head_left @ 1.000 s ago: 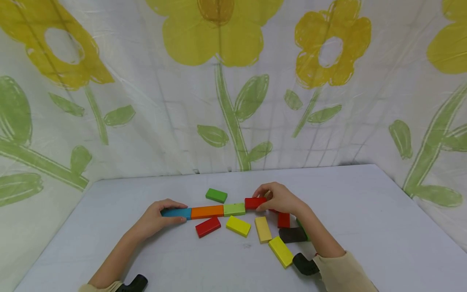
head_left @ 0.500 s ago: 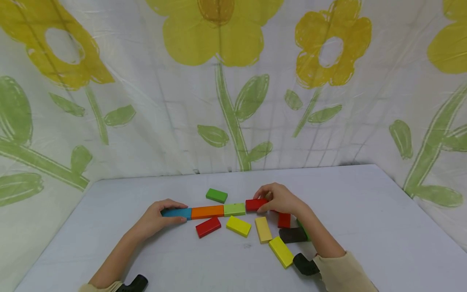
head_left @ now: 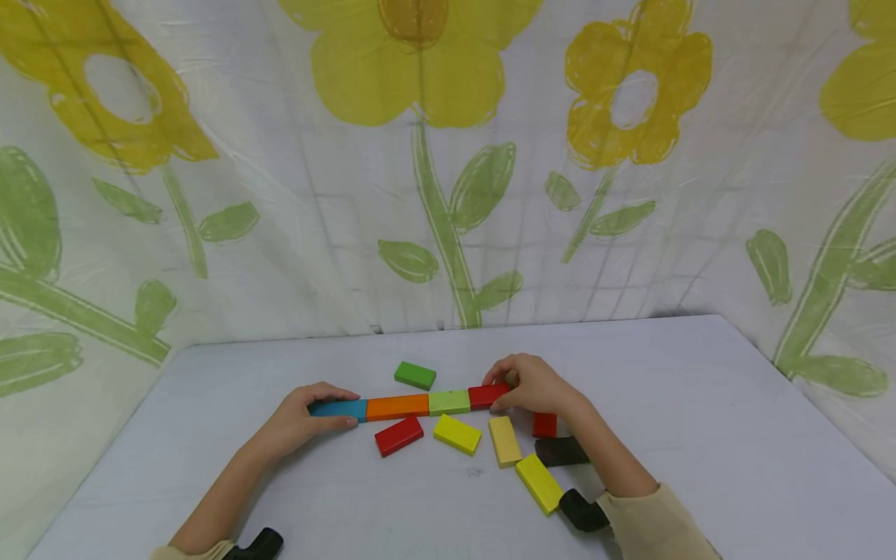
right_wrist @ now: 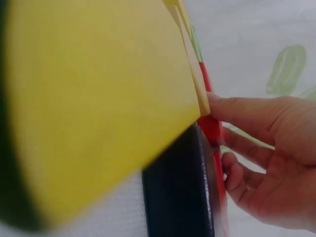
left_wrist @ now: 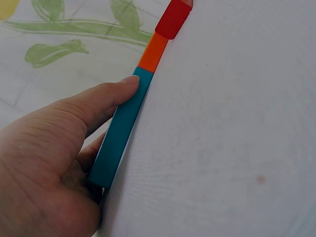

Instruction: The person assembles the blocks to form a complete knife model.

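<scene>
A row of flat blocks lies on the white table: blue [head_left: 337, 409], orange [head_left: 397, 407], light green [head_left: 449, 402] and red [head_left: 484, 397]. My left hand [head_left: 297, 416] grips the blue block at the row's left end; in the left wrist view the thumb [left_wrist: 129, 81] lies along its edge. At the opposite end, my right hand [head_left: 540, 385] pinches the red block between thumb and fingers. This block's left end meets the light green one. In the right wrist view, a yellow block [right_wrist: 98, 89] fills much of the foreground, with the fingers behind it.
Nearer me lie a loose red block [head_left: 399, 435], a yellow one [head_left: 457, 434], a tan one [head_left: 505, 441] and another yellow one [head_left: 539, 484]. A dark block [head_left: 560, 451] and a red one [head_left: 544, 425] sit by my right forearm. Behind the row is a green block [head_left: 415, 376].
My right hand has shifted slightly toward me and left with the red block, whose end now lines up against the light green block. The left hand has stayed still.
</scene>
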`<move>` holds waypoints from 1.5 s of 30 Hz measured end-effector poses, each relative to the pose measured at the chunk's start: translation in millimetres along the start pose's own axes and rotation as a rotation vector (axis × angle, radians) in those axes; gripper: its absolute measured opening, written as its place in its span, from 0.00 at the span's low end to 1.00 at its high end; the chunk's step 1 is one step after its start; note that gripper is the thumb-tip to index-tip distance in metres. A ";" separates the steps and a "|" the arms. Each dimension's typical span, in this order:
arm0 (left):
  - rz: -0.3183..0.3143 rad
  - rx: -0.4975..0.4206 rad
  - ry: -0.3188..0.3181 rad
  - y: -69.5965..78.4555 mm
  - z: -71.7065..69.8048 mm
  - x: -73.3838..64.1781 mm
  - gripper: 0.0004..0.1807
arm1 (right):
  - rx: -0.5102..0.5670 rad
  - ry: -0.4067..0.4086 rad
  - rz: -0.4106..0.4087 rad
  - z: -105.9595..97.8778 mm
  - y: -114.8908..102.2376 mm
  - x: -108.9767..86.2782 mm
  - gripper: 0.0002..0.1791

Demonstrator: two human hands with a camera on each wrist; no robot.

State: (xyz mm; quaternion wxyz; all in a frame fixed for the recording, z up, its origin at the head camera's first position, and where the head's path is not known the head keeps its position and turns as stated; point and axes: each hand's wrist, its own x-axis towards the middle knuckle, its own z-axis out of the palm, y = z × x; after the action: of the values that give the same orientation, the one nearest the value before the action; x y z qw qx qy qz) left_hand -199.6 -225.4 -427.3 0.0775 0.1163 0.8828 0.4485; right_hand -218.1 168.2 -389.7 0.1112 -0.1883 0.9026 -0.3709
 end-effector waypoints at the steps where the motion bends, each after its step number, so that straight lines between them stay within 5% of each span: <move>1: -0.001 0.000 0.000 0.1 0.1 0.0 0.20 | -0.004 0.000 -0.001 0.2 -0.1 0.1 0.15; 27: -0.013 0.026 0.002 2.6 0.5 -0.3 0.20 | 0.026 -0.022 0.009 0.7 5.8 2.1 0.15; 45: -0.001 0.016 0.004 1.4 0.3 -0.2 0.19 | 0.101 -0.033 0.003 -27.7 9.5 -4.1 0.16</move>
State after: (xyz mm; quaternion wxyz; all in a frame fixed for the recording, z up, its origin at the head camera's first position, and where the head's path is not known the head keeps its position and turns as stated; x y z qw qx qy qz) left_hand -199.2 -224.4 -426.4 0.0749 0.1154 0.8867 0.4414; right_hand -226.3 193.5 -376.8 0.1360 -0.1874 0.8810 -0.4126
